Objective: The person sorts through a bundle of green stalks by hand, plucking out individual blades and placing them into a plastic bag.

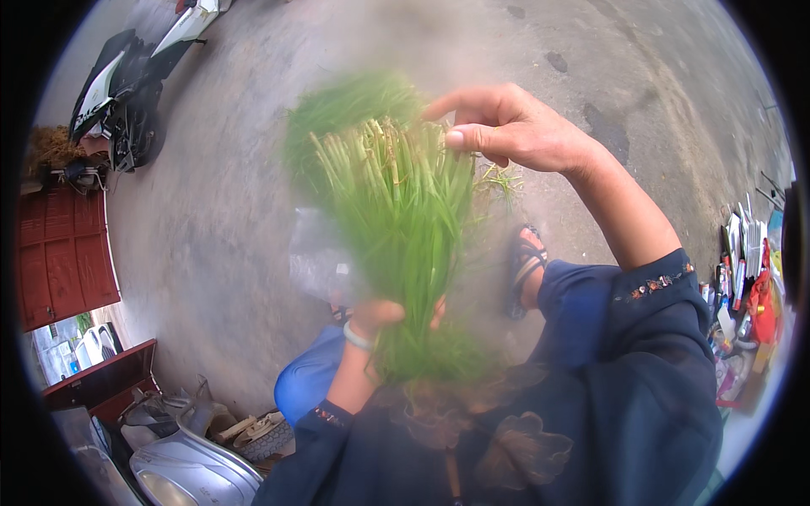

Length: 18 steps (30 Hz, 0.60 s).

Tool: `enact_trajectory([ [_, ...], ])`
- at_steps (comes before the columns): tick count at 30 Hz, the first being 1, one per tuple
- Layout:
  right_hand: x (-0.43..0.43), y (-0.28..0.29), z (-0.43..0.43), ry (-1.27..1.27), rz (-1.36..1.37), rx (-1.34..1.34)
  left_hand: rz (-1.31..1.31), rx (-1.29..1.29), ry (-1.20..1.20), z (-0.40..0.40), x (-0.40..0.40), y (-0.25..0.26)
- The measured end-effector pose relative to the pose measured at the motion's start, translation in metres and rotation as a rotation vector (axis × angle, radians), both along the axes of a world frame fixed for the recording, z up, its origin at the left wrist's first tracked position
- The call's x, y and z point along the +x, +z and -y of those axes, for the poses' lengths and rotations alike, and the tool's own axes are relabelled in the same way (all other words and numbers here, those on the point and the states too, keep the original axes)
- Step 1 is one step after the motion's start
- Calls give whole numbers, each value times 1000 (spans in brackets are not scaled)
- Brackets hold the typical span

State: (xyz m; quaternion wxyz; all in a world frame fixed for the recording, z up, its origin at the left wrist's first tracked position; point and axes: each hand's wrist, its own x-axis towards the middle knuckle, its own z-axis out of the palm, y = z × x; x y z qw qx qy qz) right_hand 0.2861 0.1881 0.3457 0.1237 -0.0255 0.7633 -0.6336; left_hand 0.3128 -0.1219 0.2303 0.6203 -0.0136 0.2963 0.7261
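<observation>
My left hand [380,316], with a pale bangle at its wrist, is closed around a bunch of long green leafy stalks [405,209]. The pale cut ends of the stalks point away from me, and the leaf tips hang near my lap. At the upper right of the bunch is my right hand [484,126], its thumb and a finger by the stalk ends; whether they pinch a stalk is blurred. Beyond and below the bunch lies more green foliage [354,104], also blurred. A clear plastic bag [319,253] shows left of the bunch.
Loose green scraps [501,180] lie on the concrete floor beside my sandalled foot [528,265]. A motorcycle [120,95] stands at the upper left, near a red metal door [63,253]. Silver scooter parts [190,462] are at the lower left, assorted items [750,297] at the right.
</observation>
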Motion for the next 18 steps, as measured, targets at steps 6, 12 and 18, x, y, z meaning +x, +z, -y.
enact_trajectory([
  [6,0,-7,-4,-30,90,-205,10,128,-1,0,-5,-3],
  [12,-1,-25,-12,-199,152,-456,-70,-35,26,-3,-4,1],
  [18,-6,-20,-41,-384,-27,-675,-135,-32,23,3,-5,-11],
])
